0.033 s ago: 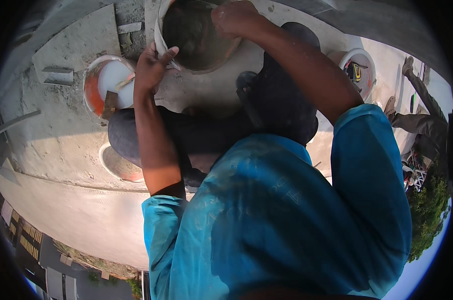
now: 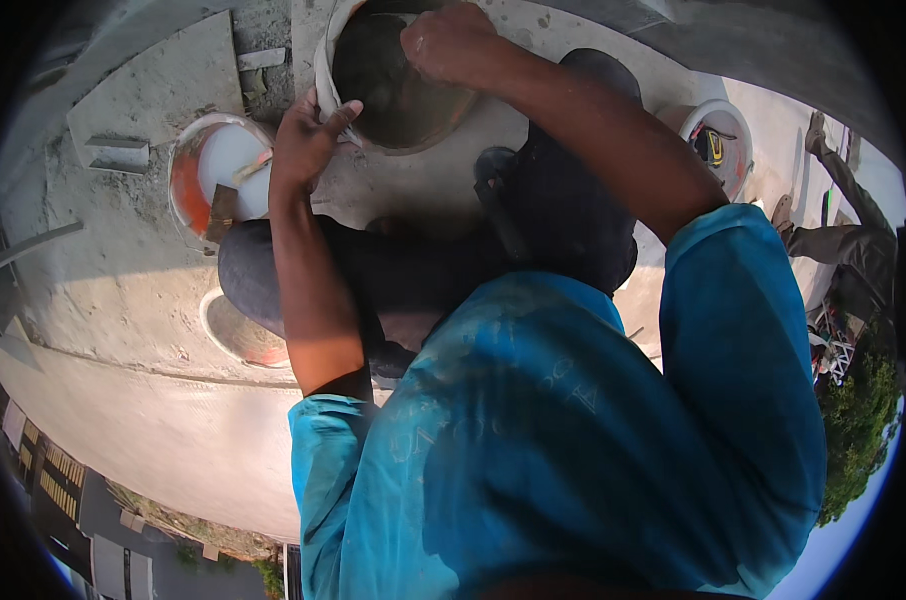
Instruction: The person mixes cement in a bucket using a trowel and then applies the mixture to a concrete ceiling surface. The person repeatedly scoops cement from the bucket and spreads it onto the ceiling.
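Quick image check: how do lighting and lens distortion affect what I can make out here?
Head view: fisheye borders black out the corners, with stretching toward the rim; sunlight brightens the floor at lower left. Same head view: shade darkens the inside of the round container, so its contents are hard to read; the left hand and right hand stay discernible.

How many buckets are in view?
4: round dark-filled bucket, top; round orange-stained, white-filled bucket, left; round pale bucket, lower left, partly hidden; round whitish bucket, right. Others may be hidden.
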Motion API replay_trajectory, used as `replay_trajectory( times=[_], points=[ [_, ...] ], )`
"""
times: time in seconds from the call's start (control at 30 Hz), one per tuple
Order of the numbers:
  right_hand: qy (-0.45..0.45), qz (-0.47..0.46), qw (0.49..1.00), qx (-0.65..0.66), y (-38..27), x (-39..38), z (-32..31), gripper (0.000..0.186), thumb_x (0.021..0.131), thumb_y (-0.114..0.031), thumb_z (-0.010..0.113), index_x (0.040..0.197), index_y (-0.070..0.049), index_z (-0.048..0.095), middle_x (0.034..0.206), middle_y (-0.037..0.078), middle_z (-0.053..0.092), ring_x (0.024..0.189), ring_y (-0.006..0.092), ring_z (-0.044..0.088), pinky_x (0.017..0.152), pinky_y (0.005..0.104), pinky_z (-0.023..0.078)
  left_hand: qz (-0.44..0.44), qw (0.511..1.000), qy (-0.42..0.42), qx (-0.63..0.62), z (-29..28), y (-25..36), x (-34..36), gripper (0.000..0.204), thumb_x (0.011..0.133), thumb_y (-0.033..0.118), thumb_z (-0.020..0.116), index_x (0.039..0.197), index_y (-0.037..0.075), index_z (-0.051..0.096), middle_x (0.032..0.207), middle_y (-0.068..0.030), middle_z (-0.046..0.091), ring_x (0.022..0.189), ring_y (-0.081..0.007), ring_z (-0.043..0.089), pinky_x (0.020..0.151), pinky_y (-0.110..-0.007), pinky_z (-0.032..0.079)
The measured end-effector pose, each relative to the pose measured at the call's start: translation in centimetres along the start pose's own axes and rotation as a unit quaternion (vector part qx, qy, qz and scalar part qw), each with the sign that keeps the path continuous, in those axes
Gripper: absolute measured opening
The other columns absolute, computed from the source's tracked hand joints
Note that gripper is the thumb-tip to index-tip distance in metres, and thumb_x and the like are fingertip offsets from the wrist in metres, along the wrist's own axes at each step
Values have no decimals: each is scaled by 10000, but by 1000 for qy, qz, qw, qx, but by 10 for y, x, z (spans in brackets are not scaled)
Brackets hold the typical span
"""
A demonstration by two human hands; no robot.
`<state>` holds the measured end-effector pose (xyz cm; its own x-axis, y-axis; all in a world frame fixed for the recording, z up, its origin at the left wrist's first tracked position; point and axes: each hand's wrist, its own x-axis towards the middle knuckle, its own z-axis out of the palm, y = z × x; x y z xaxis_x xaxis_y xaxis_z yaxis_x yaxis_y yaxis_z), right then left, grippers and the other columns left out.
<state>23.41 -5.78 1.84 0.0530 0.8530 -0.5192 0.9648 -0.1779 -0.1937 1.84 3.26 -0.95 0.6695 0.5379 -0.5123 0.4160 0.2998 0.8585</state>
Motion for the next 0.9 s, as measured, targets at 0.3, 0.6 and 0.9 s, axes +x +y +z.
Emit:
replay_trajectory(
  times=[0.3, 0.6, 0.9],
  points=[
    [25, -18, 994, -101, -24, -49, 11, 101, 780, -111, 716, 843, -38, 746, 868, 109, 753, 839, 264, 751, 648, 360, 596, 9, 998, -4, 57, 0, 9, 5, 368, 925, 195, 733, 1223, -3, 645, 1033, -86, 718, 889, -142, 684, 668, -279, 580],
    [-19, -3, 997, -74, -24, -43, 49, 264, 824, -143, 660, 1052, -12, 687, 935, 137, 753, 862, 264, 749, 667, 412, 580, -3, 996, -7, 90, 6, 4, 6, 434, 918, 229, 743, 1255, -18, 627, 1030, -99, 712, 854, -150, 689, 653, -283, 586],
    [-110, -12, 993, 33, 28, -10, 88, 312, 971, -277, 576, 1089, 3, 649, 939, 129, 713, 763, 252, 717, 564, 400, 542, 7, 996, -8, 89, 15, -2, 3, 437, 930, 208, 733, 1302, 15, 612, 1080, -90, 704, 886, -152, 689, 712, -283, 593]
  ],
)
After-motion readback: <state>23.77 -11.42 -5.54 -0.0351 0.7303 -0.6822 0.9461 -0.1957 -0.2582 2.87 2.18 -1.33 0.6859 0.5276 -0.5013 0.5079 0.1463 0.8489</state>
